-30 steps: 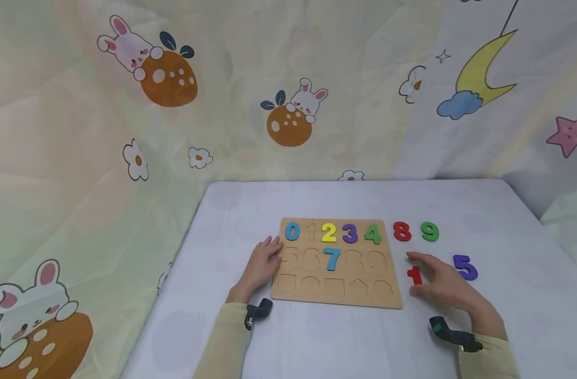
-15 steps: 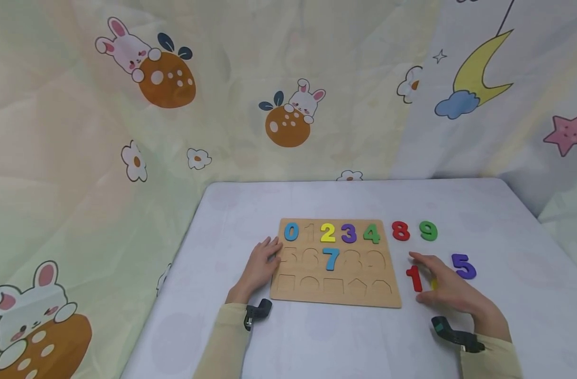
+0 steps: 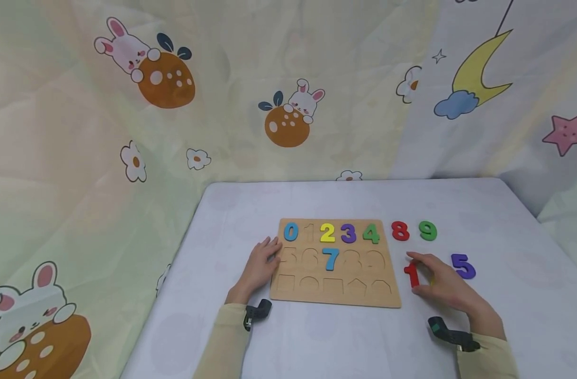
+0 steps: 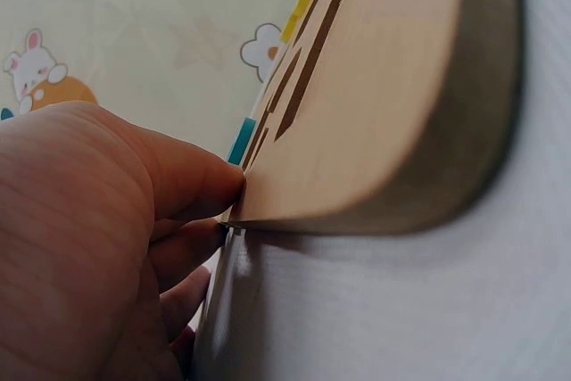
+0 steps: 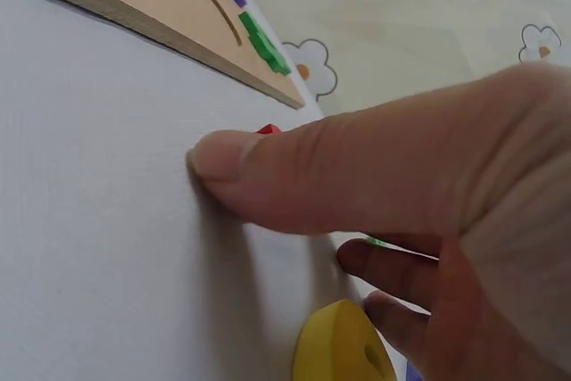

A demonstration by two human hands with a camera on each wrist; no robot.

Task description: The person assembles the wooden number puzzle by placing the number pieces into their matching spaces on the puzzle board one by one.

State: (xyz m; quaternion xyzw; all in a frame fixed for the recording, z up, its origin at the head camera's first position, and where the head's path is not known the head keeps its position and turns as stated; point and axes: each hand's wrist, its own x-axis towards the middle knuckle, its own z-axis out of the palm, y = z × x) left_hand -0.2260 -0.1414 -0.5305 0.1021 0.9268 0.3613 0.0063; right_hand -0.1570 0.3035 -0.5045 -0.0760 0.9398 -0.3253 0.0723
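Observation:
My left hand [image 3: 261, 266] rests at the left edge of a wooden number puzzle board [image 3: 312, 289], fingertips touching its rim. The board carries the blue 0 [image 3: 291, 231], yellow 2 [image 3: 328, 232], purple 3 [image 3: 348, 233], green 4 [image 3: 371, 233] and blue 7 [image 3: 330, 259]. Right of the board, my right hand [image 3: 447, 284] pinches a red number 1 [image 3: 411, 275] between thumb and index finger. In the right wrist view the thumb hides most of the red 1 [image 5: 269, 129]. A yellow piece with a hole [image 5: 343, 350] lies under that hand, mostly covered in the head view.
A red 8 [image 3: 400, 231] and a green 9 [image 3: 428, 230] lie beyond the right hand, with a purple 5 [image 3: 463, 266] beside it. The board shows carved outlines in its lower rows. A printed curtain [image 3: 231, 105] hangs behind the white table [image 3: 326, 342].
My right thumb and index finger first spread away from the red 1, then come together on it again. The 1 has shifted slightly left and away. My left hand stays put.

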